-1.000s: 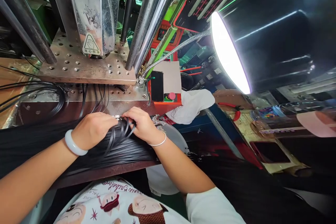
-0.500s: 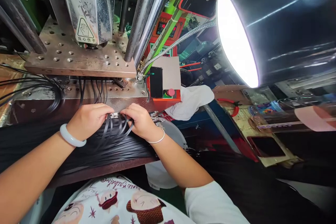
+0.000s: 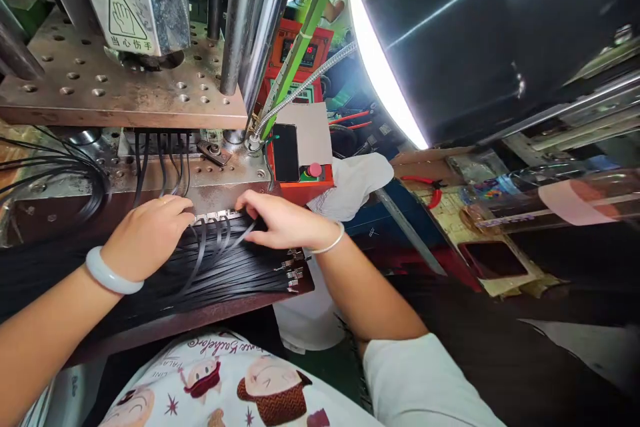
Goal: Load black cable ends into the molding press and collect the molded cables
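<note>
My left hand [image 3: 157,230] has its fingertips pressed at the left end of a metal strip [image 3: 217,216] that holds several black cables. My right hand [image 3: 273,220] is at the strip's right end, thumb and forefinger apart, with a cable passing between them; no firm grip shows. Loops of black cable [image 3: 203,247] run from the strip down over a dense bundle of black cables [image 3: 235,280]. Small metal connectors [image 3: 294,275] lie at the bundle's right end.
A press with a drilled steel plate [image 3: 125,97] stands over the work, cables beneath it. A red control box [image 3: 320,177] carries a phone [image 3: 285,153] and a red button. A lamp [image 3: 390,73] hangs at upper right; a white cloth [image 3: 363,180] lies below it.
My right hand has opened its fingers and turned flatter. My left hand has moved slightly left along the strip, and more of the strip shows between the hands. The view has shifted.
</note>
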A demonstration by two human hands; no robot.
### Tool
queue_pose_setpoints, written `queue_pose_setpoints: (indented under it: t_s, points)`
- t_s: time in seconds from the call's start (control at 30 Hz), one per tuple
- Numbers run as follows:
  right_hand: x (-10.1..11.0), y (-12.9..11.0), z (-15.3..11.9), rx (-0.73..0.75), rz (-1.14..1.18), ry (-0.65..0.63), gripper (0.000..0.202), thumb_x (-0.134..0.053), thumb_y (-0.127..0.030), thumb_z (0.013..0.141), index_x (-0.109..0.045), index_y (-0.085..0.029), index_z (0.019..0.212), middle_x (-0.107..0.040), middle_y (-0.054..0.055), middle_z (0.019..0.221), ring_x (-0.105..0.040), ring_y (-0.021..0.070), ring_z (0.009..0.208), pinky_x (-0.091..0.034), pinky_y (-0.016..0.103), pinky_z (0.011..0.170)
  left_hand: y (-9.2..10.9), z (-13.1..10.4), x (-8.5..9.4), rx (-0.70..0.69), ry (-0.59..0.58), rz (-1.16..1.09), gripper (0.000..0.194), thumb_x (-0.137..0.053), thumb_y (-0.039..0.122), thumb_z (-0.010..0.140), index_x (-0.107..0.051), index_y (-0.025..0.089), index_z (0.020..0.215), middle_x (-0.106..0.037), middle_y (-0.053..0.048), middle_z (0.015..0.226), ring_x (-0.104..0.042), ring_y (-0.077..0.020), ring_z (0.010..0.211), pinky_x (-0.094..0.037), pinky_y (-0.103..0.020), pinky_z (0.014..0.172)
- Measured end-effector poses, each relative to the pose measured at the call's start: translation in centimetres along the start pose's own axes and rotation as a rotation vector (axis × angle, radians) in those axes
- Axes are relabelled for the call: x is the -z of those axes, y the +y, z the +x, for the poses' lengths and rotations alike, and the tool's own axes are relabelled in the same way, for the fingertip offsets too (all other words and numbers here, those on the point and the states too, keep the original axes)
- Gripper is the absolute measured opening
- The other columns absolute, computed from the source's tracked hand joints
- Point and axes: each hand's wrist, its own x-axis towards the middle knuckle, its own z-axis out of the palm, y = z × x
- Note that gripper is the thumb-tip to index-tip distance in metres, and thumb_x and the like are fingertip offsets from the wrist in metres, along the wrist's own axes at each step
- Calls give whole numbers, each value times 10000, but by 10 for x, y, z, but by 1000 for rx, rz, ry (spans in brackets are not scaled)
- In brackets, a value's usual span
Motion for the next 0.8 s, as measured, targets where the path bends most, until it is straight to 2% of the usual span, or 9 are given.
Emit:
queue_pose_setpoints:
  t_s: [0.07, 0.13, 0.2, 0.27, 0.33, 0.4, 0.57, 0.67, 0.8]
  points:
    - [22, 9, -12, 38, 116, -34, 212, -677, -175, 841, -598, -153, 1037, -622, 22, 879, -553, 152, 755, -459, 273, 706, 2, 2, 10, 47, -30, 59, 429, -338, 173, 950, -765, 154, 915, -753, -134, 1050, -729, -282, 899, -612, -401, 728]
    - [33, 17, -21, 74, 103, -9, 42, -622, -191, 912, -600, -164, 935, -623, 17, 844, -548, 141, 733, -446, 262, 695, 1, 5, 19, 111, 19, -32, 400, -374, 189, 946, -773, 160, 931, -758, -117, 1029, -730, -261, 891, -612, -384, 773]
    - [34, 20, -25, 62, -104, 27, 121, -543, -161, 963, -619, -155, 869, -644, 49, 824, -548, 163, 757, -431, 287, 721, -2, 9, 23, 160, 69, -211, 340, -442, 206, 930, -781, 180, 918, -774, -69, 989, -734, -205, 845, -603, -323, 811]
    - [26, 16, -22, 22, -399, 3, 203, -495, -113, 973, -651, -131, 845, -659, 93, 811, -547, 201, 798, -410, 328, 751, -8, 9, 21, 194, 65, -343, 291, -495, 206, 894, -784, 201, 856, -787, -22, 896, -734, -170, 782, -593, -274, 789]
    - [16, 6, -16, 0, -621, -42, 269, -454, -84, 978, -675, -116, 828, -661, 127, 812, -545, 235, 851, -388, 358, 767, -12, 8, 14, 221, 48, -363, 293, -498, 209, 876, -787, 211, 828, -791, -3, 832, -734, -167, 731, -590, -268, 747]
    - [10, -4, -10, -32, -715, -62, 294, -433, -90, 990, -690, -110, 851, -662, 148, 861, -545, 254, 893, -375, 363, 755, -14, 5, 8, 237, 52, -326, 315, -479, 219, 883, -792, 209, 850, -797, -8, 837, -741, -182, 732, -593, -285, 747]
    - [6, -15, -6, -266, -689, 38, 299, -384, -45, 982, -674, -113, 955, -634, 135, 907, -534, 222, 791, -346, 329, 653, -9, -2, 1, 185, 66, -230, 337, -433, 226, 932, -768, 208, 896, -794, -19, 864, -742, -177, 756, -590, -282, 740]
    - [2, -7, -8, -247, -625, 172, 331, -356, -21, 970, -662, -132, 911, -621, 132, 937, -512, 207, 751, -356, 322, 653, -5, -7, -1, 78, 83, -134, 358, -396, 189, 955, -750, 200, 898, -783, -41, 873, -731, -176, 768, -586, -280, 726]
    - [-6, 0, -10, -246, -625, 290, 331, -372, -49, 969, -652, -152, 825, -618, 139, 905, -502, 224, 760, -351, 341, 666, -1, -10, -7, -3, 21, -129, 341, -409, 166, 960, -743, 208, 902, -765, -59, 879, -713, -177, 772, -595, -305, 788]
